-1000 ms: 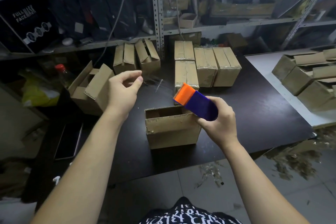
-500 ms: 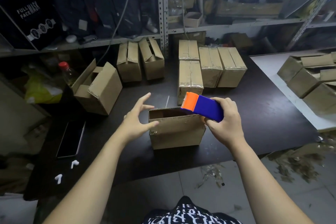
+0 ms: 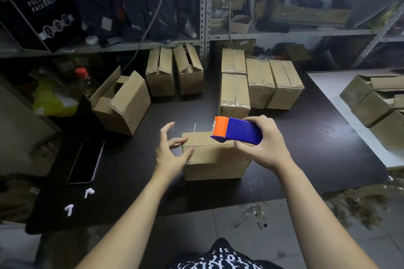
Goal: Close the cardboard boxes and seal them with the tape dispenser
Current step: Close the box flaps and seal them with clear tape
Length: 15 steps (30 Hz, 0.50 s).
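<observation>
A small cardboard box (image 3: 215,162) stands near the front edge of the black table (image 3: 310,137), its top flaps folded down. My right hand (image 3: 265,145) grips a blue tape dispenser with an orange head (image 3: 237,130) and holds it just above the box's top, orange end pointing left. My left hand (image 3: 171,150) is at the box's left end with fingers spread; its thumb and a finger touch the top left corner.
Several taped boxes (image 3: 259,82) stand behind, two closed boxes (image 3: 175,71) at the back centre, an open-flapped box (image 3: 121,102) at the left. A phone (image 3: 86,161) and two white earbuds (image 3: 79,200) lie front left. More boxes (image 3: 376,102) sit on the white table at the right.
My left hand came down from the air to the box's left end. The box's top went from open to folded down. The dispenser moved over the box top.
</observation>
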### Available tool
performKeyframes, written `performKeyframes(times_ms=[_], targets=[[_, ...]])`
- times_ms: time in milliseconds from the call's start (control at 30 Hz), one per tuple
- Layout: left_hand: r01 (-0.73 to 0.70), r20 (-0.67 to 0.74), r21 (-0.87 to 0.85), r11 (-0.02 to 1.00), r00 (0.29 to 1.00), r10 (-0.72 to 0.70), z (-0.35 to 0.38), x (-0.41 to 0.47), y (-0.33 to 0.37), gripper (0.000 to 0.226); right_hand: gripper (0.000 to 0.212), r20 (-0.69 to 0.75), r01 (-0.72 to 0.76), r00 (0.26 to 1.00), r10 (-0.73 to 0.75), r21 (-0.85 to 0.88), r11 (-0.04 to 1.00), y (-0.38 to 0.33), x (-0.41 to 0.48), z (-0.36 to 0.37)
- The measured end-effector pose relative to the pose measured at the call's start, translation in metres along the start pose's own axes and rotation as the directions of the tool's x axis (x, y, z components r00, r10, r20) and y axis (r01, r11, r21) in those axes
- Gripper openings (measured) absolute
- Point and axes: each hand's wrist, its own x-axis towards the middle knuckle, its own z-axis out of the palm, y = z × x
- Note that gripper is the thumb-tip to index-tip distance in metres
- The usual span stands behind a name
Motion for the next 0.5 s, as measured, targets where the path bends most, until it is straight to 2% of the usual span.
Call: performKeyframes(times_ms=[67,167,233,300,367,400,500], targets=[[0.026,-0.012,-0.021,0.999,1.000,-0.026,0.000,-0.002,-0.001,0.088,0.059,0.024,-0.002,1.000,0.002,-0.013,1.000,0.001,0.007,0.004],[0.040,-0.021,-0.066,0.997,0.999,-0.042,0.002,-0.006,-0.003,0.087,0.052,-0.018,0.025,1.000,-0.026,-0.053,0.998,0.002,0.015,0.014],[0.063,0.014,-0.136,0.989,0.998,-0.062,-0.001,-0.006,-0.007,0.083,0.049,-0.023,0.048,0.998,-0.050,-0.093,0.995,0.002,0.018,0.019],[0.164,0.053,-0.312,0.936,0.986,-0.155,-0.010,-0.006,-0.011,0.067,0.049,-0.019,0.060,0.998,-0.063,-0.119,0.991,0.003,0.020,0.021],[0.257,0.046,-0.453,0.854,0.963,-0.266,-0.018,-0.006,-0.013,0.036,0.049,-0.022,0.063,0.998,-0.066,-0.115,0.991,0.004,0.021,0.021],[0.288,0.023,-0.493,0.821,0.948,-0.318,-0.020,-0.005,-0.013,0.024,0.050,-0.023,0.062,0.998,-0.065,-0.108,0.992,0.004,0.021,0.020],[0.326,-0.100,-0.517,0.791,0.895,-0.434,-0.017,0.000,-0.013,0.010,0.051,-0.013,0.067,0.998,-0.068,-0.093,0.993,0.005,0.020,0.020]])
